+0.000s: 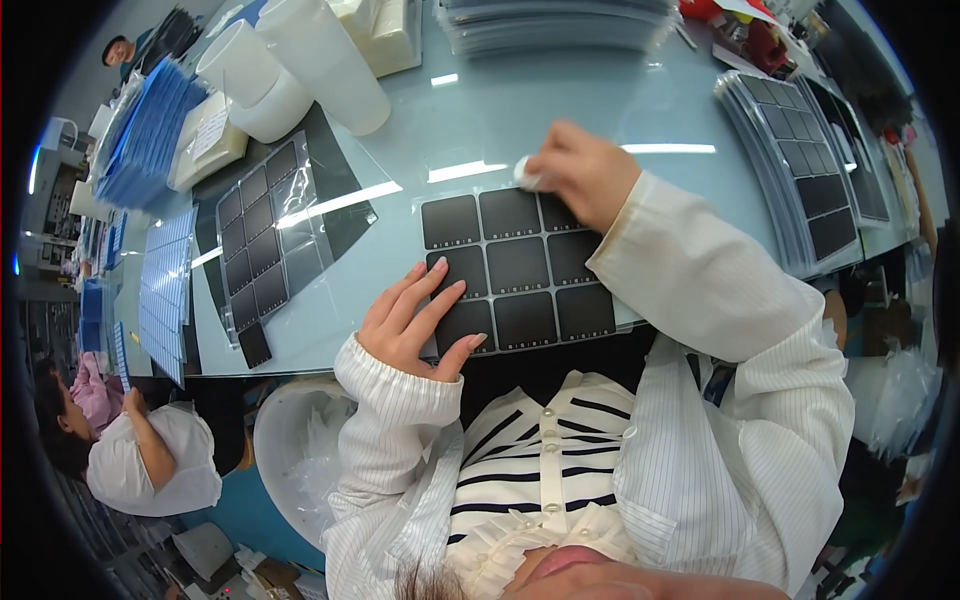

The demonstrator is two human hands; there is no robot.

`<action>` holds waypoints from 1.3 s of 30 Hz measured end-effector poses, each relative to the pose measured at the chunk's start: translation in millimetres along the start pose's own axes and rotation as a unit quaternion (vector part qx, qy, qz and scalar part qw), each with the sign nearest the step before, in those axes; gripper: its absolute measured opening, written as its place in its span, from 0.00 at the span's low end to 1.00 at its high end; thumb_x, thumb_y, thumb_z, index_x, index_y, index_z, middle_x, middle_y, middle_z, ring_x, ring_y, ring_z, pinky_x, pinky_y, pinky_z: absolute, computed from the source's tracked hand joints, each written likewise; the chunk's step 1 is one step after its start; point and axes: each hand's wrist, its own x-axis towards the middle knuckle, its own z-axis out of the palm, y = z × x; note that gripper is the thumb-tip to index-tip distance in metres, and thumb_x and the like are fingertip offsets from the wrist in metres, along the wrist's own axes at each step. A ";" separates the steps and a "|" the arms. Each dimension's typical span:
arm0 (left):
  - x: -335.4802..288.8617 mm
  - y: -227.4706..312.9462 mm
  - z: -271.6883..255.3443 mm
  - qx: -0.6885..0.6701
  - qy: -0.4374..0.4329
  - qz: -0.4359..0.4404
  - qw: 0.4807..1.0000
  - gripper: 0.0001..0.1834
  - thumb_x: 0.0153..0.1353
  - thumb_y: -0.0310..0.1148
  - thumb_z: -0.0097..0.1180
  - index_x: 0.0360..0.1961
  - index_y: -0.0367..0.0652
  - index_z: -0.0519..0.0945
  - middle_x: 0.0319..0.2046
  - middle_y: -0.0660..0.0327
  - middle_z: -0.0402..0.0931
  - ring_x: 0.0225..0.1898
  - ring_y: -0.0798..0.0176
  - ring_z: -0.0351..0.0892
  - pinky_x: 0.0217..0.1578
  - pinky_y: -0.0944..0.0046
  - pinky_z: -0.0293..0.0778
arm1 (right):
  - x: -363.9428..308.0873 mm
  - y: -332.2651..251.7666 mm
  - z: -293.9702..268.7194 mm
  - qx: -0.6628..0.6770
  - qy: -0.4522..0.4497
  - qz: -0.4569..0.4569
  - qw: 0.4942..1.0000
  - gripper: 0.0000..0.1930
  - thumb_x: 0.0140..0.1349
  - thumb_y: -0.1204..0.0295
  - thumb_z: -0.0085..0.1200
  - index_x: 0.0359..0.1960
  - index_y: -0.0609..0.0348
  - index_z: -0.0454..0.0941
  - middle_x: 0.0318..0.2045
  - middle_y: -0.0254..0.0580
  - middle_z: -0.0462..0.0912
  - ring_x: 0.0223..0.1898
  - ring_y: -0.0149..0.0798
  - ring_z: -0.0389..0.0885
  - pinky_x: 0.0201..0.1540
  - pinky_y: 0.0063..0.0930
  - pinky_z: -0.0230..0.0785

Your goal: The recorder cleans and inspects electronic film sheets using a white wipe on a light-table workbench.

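Note:
A sheet of black rounded squares (518, 265), set in rows with pale gaps between them, lies flat on the glass-topped table in front of me. My left hand (410, 320) rests on its left side with fingers spread, touching the black squares. Above the sheet's far edge, my right hand (585, 175) is closed on a small white wad (524, 172); whether it is cloth or cotton I cannot make out. The hand and sleeve hide part of the top right squares. Left of this sheet lies a similar sheet (262, 222) in clear film, with a loose black square (254, 345) near its lower end.
White plastic rolls (325, 65) and a stack of blue sheets (150, 130) stand at the far left. Clear sheets (560, 25) are piled at the back. Another stack of black-squared sheets (800, 160) lies at the right. A white bin (290, 440) stands below the table edge; a co-worker (150, 455) sits at left.

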 end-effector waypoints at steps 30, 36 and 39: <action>3.7 2.5 0.0 -0.003 -0.018 -0.014 1.000 0.27 0.39 0.38 0.66 0.44 0.40 0.80 0.51 0.54 0.74 0.53 0.47 0.72 0.52 0.53 0.69 | 2.1 -7.2 9.2 0.040 -0.011 -0.011 0.999 0.09 0.50 0.73 0.61 0.29 0.59 0.73 0.30 0.43 0.72 0.30 0.49 0.76 0.31 0.34 0.70; 7.8 1.2 -0.7 0.001 -0.026 -0.016 1.000 0.28 0.36 0.38 0.68 0.43 0.42 0.81 0.49 0.53 0.75 0.52 0.47 0.73 0.50 0.54 0.70 | -10.8 -22.4 13.2 0.088 -0.030 -0.017 0.996 0.08 0.49 0.76 0.60 0.29 0.60 0.74 0.30 0.42 0.74 0.29 0.47 0.77 0.30 0.33 0.70; 8.8 2.4 -1.8 0.000 -0.032 -0.021 0.999 0.27 0.36 0.38 0.68 0.43 0.42 0.81 0.50 0.53 0.75 0.51 0.47 0.73 0.50 0.54 0.70 | -8.5 2.8 -4.2 0.048 -0.028 -0.048 0.997 0.07 0.49 0.79 0.59 0.30 0.61 0.75 0.29 0.42 0.74 0.28 0.44 0.78 0.30 0.30 0.71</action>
